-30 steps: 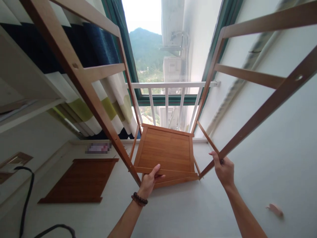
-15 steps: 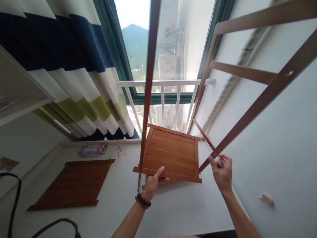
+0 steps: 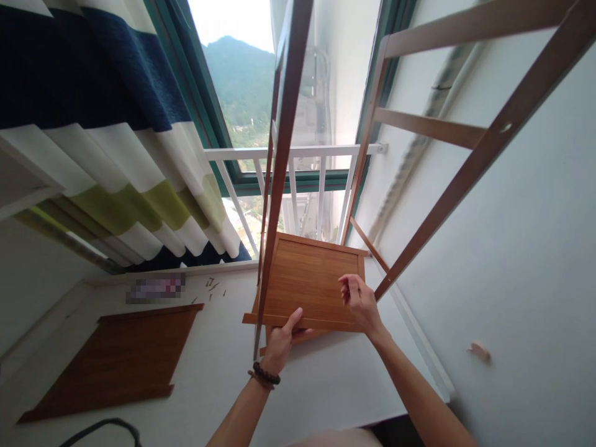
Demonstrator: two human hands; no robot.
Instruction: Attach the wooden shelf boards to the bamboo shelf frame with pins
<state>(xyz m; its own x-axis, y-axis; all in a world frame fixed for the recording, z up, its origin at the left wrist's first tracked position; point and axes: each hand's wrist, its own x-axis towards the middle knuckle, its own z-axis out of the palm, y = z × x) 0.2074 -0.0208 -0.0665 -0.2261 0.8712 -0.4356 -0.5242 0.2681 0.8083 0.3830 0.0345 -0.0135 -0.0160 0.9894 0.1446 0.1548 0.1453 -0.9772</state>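
My left hand [image 3: 280, 343] grips the front edge of a brown wooden shelf board [image 3: 305, 273], thumb on top and fingers underneath. The board lies slightly tilted between two upright wooden side frames. Over its right front part is my right hand [image 3: 362, 305], fingers curled together; whether something small is in them I cannot make out. To the right leans the ladder-like side frame [image 3: 433, 214] with its crossbars. The left side frame [image 3: 279, 167] stands nearly edge-on, close to my left hand. Part of another wooden board [image 3: 319, 337] shows below the held one.
Another wooden board [image 3: 116, 357] lies on the white surface at left. Several small screw-like pieces [image 3: 213, 287] are scattered behind it, near a blurred packet [image 3: 156, 288]. A black cable [image 3: 109, 423] curves at lower left. Behind are a striped curtain [image 3: 135, 161] and white railing [image 3: 321, 151].
My right hand has left the lower part of the right side frame and moved left over the board. My left hand keeps its grip. The view has shifted slightly to the right.
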